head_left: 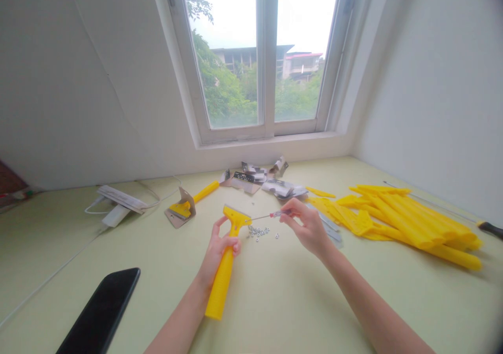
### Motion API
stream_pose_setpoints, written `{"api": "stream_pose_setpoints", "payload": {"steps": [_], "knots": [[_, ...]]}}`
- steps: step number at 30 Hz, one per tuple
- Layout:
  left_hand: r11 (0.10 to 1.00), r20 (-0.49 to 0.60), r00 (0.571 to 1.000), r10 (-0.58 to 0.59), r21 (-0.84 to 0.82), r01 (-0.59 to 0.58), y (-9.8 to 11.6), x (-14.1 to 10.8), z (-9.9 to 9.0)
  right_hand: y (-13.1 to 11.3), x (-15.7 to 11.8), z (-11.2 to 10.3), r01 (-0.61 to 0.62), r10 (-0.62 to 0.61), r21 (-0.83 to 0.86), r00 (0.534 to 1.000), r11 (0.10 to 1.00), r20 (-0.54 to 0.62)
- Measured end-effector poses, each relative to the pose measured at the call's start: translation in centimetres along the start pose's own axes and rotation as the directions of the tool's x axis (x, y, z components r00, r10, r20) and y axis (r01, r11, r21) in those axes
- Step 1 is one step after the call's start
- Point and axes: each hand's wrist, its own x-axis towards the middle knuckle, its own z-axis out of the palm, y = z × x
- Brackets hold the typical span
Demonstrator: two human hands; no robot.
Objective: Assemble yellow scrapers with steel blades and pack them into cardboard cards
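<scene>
My left hand [220, 249] is wrapped around the neck of a yellow scraper [221, 286], its wide head pointing away and its thick handle toward me. Between the fingertips of my right hand [306, 225] is a thin screwdriver [271, 216] with a red and clear handle. Its shaft runs leftward, and the tip meets the right side of the scraper head. Just beyond, several small metal nuts [259, 232] lie scattered on the pale table [251, 312]. Whether a screw sits under the tip is too small to tell.
Right of my hands lies a pile of yellow handles and plastic parts [416, 217]. Another yellow scraper [196, 196] with a cardboard cover lies at the back left. Crumpled packaging [279, 186] sits below the window. A black phone [102, 312] and a white power strip [121, 202] are at left.
</scene>
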Motion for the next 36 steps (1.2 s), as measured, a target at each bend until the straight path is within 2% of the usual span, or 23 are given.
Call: {"api": "stream_pose_setpoints", "payload": {"steps": [7,17,36], "knots": [[0.999,-0.06,0.998,-0.006,-0.033,0.004,-0.08,0.15,0.15,0.06,-0.09,0.04,0.006,-0.006,0.008,1.0,1.0,-0.018],[1.0,-0.011,1.0,0.01,-0.026,-0.01,-0.1,0.17,-0.22,0.34,-0.02,0.11,-0.002,0.002,0.024,1.0,1.0,-0.019],[0.999,-0.051,0.999,-0.002,-0.041,-0.001,-0.08,0.12,0.02,0.3,-0.04,0.08,-0.015,0.015,0.057,1.0,0.998,0.003]]}}
